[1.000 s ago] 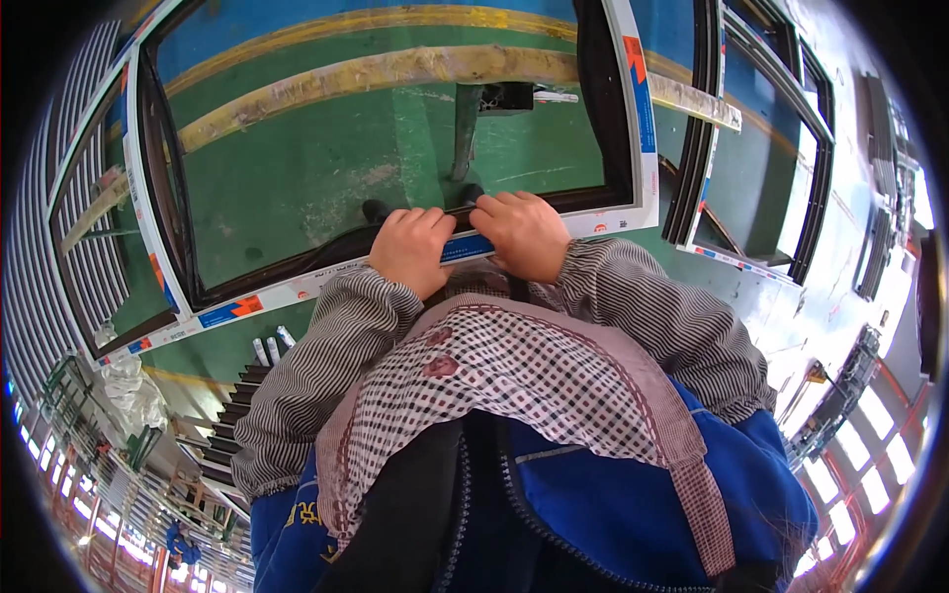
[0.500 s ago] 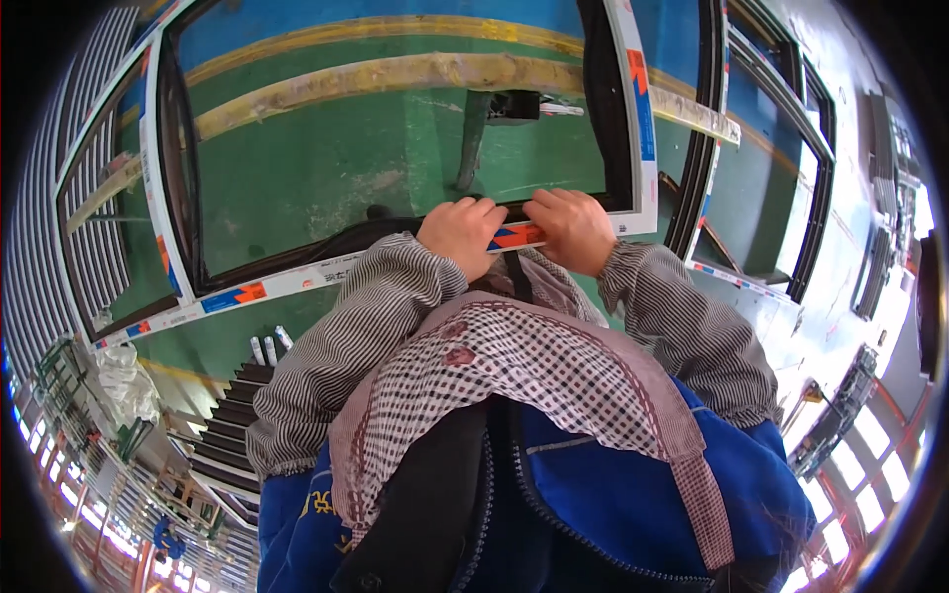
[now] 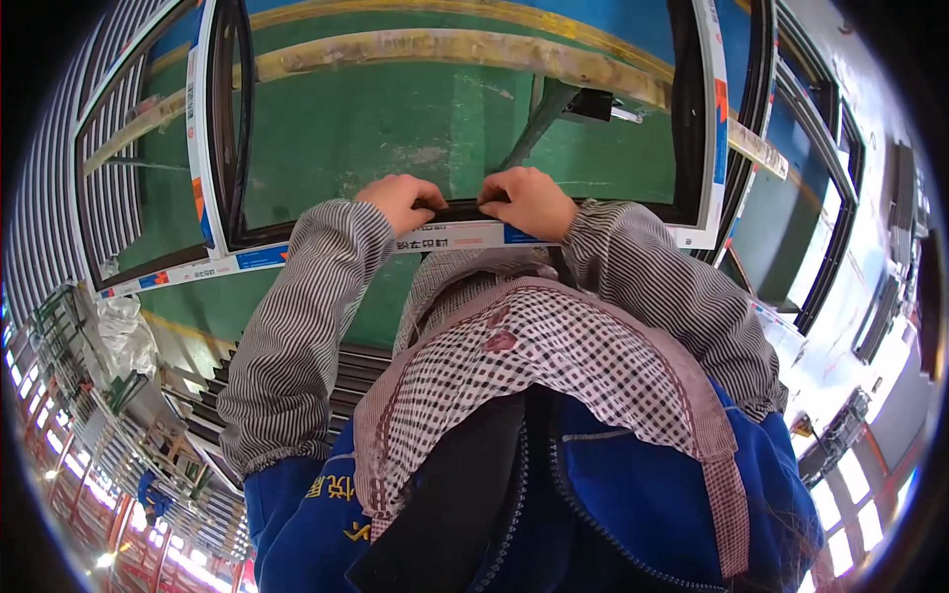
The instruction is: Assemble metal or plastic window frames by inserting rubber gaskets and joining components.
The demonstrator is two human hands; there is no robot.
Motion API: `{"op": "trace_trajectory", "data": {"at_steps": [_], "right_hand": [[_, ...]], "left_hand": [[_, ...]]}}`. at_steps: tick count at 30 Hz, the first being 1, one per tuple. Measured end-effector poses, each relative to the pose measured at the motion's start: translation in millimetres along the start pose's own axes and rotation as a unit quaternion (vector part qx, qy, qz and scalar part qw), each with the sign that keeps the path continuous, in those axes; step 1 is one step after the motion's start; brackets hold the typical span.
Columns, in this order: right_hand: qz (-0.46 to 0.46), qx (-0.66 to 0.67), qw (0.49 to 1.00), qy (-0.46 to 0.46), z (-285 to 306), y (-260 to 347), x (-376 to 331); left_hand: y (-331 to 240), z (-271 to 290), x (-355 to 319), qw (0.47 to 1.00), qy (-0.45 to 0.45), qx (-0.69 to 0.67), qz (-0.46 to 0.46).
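Note:
A window frame [image 3: 465,235] in white protective film with orange and blue patches lies before me, its near bar in front of my apron. Along the inner side of that bar runs a black rubber sealing strip [image 3: 457,211]. My left hand [image 3: 395,203] has its fingers bent down and pinched at the strip. A short gap to the right, my right hand [image 3: 532,203] holds the same strip between thumb and curled fingers. Loose black strip [image 3: 237,168] also hangs along the frame's left bar. The fingertips are partly hidden.
A padded, yellowed beam [image 3: 445,47] crosses under the frame. Another frame [image 3: 830,267] lies at the right. A dark stand leg [image 3: 539,124] rises from the green floor [image 3: 356,128]. Long profiles [image 3: 69,148] are stacked at the left. A person in blue [image 3: 153,494] is far behind, lower left.
Both hands have moved left along the near bar, away from its right corner, and are farther apart. The slack bulge of strip left of my left hand no longer shows.

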State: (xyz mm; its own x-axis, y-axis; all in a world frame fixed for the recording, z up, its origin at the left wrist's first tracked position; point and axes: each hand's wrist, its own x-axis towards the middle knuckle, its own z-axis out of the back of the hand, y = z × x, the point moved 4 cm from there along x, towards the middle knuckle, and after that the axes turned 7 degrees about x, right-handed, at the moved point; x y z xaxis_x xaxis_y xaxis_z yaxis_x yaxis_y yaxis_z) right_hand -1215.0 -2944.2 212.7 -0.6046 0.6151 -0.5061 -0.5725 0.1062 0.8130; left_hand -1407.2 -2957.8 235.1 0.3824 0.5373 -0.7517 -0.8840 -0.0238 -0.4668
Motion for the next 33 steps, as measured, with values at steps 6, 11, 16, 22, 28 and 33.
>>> {"op": "trace_trajectory", "data": {"at_steps": [6,11,16,22,28,33], "right_hand": [[-0.002,-0.054,0.998,-0.014,0.8,9.2,-4.8],[-0.021,0.006,0.999,-0.025,4.0,10.5,-6.4],[0.014,-0.070,0.995,-0.065,0.1,18.6,-11.5],[0.001,-0.090,0.993,-0.072,-2.1,21.4,-13.9],[0.001,-0.069,0.996,-0.055,0.5,19.5,-15.8],[0.134,-0.202,0.964,-0.108,-27.5,53.4,-32.9]], "left_hand": [[-1.9,-1.5,-6.1,0.999,-0.041,0.035,0.003],[5.1,-2.7,0.1,0.997,-0.051,0.036,-0.053],[-5.8,-4.2,-2.6,0.989,-0.060,0.129,-0.044],[-8.9,-2.4,-3.0,0.986,-0.054,0.146,-0.055],[-2.4,-3.5,-0.8,0.994,-0.036,0.092,-0.052],[-13.9,-24.2,-23.7,0.969,-0.196,0.080,-0.125]]}}
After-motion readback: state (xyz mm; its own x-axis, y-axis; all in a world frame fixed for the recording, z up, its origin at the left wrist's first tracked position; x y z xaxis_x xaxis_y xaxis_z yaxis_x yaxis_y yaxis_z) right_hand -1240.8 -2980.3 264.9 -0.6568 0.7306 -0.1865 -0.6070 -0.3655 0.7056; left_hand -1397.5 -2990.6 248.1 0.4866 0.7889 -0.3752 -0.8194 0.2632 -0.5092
